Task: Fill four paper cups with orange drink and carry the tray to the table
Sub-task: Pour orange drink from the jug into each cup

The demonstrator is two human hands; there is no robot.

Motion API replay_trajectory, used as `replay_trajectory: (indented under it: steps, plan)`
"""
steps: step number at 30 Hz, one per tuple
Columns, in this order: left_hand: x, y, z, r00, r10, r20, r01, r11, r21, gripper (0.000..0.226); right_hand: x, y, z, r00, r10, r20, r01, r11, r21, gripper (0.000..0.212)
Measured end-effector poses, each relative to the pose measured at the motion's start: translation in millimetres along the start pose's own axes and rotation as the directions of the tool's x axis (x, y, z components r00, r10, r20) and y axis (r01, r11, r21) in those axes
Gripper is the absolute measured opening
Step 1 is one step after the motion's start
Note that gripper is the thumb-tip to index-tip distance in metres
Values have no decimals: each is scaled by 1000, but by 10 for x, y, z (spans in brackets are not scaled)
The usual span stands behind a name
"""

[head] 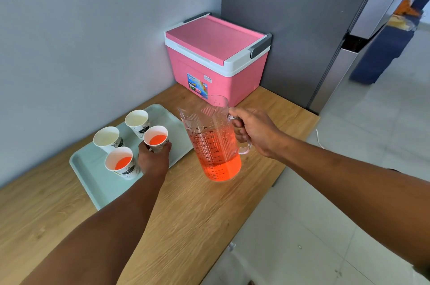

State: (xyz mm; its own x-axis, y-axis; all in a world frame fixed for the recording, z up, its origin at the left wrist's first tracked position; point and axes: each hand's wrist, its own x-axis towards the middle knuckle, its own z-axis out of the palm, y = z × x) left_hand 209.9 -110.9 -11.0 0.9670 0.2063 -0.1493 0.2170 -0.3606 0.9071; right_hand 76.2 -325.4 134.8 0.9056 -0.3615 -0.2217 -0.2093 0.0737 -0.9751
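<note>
The left hand [153,159] holds a cup of orange drink [156,138] on the tray [93,180], while the right hand [254,131] grips the clear pitcher's [211,140] handle just beside it.

Four cups [137,142] stand on the tray [93,182] on the desk [197,215]; jug [213,142] right, cooler [216,56] behind.

Home kitchen | wooden counter [209,215] | steel fridge [302,28] | pink cooler [216,56] (lid shut)
</note>
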Motion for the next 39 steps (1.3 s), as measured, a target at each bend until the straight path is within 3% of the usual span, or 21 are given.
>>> replay_trajectory:
  steps: [13,20,24,27,31,34,37,39]
  plan:
    - [28,-2,-7,1000,-21,6,21,1000,-2,72,-76,27,69,1000,9,15,-9,1000,2,52]
    - [-114,-24,-54,994,-107,14,108,993,-40,91,-99,39,49,1000,4,19,-4,1000,-21,54]
    - [-244,-89,-201,980,-120,161,126,992,-27,94,-105,45,59,999,11,34,-10,999,-34,57]
    - [-344,-169,-495,914,-81,398,82,997,16,91,-116,37,109,999,11,53,-9,999,-38,57]
    - [-460,-382,-1031,806,-41,590,-7,997,80,69,-112,35,241,998,21,60,-19,999,-32,60]
    - [-386,-507,-1426,830,-73,553,31,996,85,42,-89,61,348,998,14,69,-13,1000,-22,47]
    - [-193,-567,-1786,860,-89,503,28,992,126,31,-69,81,453,997,3,78,0,999,-38,29]
    - [-20,-600,-1980,875,-91,475,7,984,177,25,-78,89,530,997,8,73,-4,999,-44,38]
